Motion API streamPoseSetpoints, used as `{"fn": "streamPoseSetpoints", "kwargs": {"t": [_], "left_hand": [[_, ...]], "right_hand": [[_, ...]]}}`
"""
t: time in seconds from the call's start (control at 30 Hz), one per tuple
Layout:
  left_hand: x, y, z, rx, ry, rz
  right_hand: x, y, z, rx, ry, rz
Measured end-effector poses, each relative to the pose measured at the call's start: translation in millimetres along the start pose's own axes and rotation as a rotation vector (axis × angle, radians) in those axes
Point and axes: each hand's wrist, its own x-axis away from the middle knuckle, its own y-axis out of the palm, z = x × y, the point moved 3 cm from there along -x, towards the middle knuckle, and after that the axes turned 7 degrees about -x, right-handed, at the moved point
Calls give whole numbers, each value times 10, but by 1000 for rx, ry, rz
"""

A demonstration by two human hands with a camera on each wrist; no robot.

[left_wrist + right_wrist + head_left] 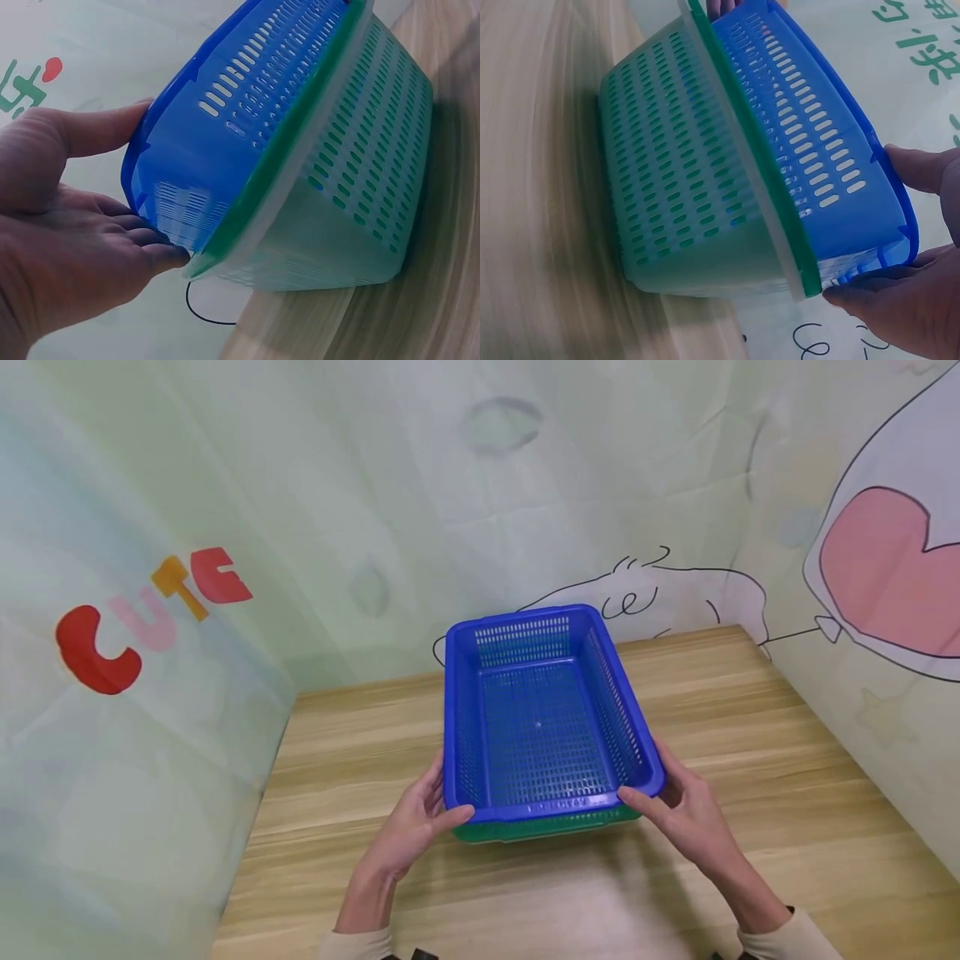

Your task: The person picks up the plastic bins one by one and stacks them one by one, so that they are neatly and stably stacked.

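Note:
A blue plastic basket (540,727) with slotted walls sits partway down inside a green basket (540,828). A whitish rim shows just under the green one, and the outer wall (360,157) looks pale and translucent in the left wrist view. My left hand (408,827) grips the blue basket's near left corner, thumb on the rim and fingers beneath it. At the near right corner, my right hand (686,814) holds the same rim, its thumb on top and fingers below. Fingertips of both hands come close to the green rim; contact there is unclear.
The stack stands on a wood-grain table (360,760). Behind and beside it hang pale printed cloths (360,510), with coloured letters at left and a heart balloon at right. The far rim of the blue basket appears near the back cloth.

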Motion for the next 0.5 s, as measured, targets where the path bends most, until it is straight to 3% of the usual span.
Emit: {"fn": "streamPoseSetpoints", "kwargs": {"t": [0.2, 0.5], "left_hand": [[3, 5, -40, -96, -15, 33], [24, 0, -99, -105, -13, 30]], "right_hand": [[7, -11, 49, 52, 12, 12], [18, 20, 118, 3, -27, 9]]}}
